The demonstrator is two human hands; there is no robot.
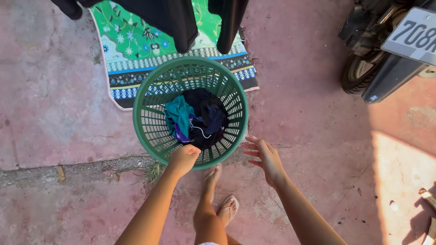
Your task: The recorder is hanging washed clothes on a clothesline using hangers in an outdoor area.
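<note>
Basket [150,122] depths — clothes [195,120] half-hidden

A round laundry basket [190,111] is set on the paved ground [59,104], partly over the near edge of a patterned mat [131,45] spread behind it. Clothes [195,120] are piled in the basket's bottom. Dark garments [175,20] are hung above the mat. A motorbike [386,50] is parked off to the right, well apart from the basket. The left hand [183,159] is placed on the basket's near rim; the right hand [265,156] is held just right of it, fingers spread. A sandalled foot [228,208] is planted in front of the basket, between the arms.
</note>
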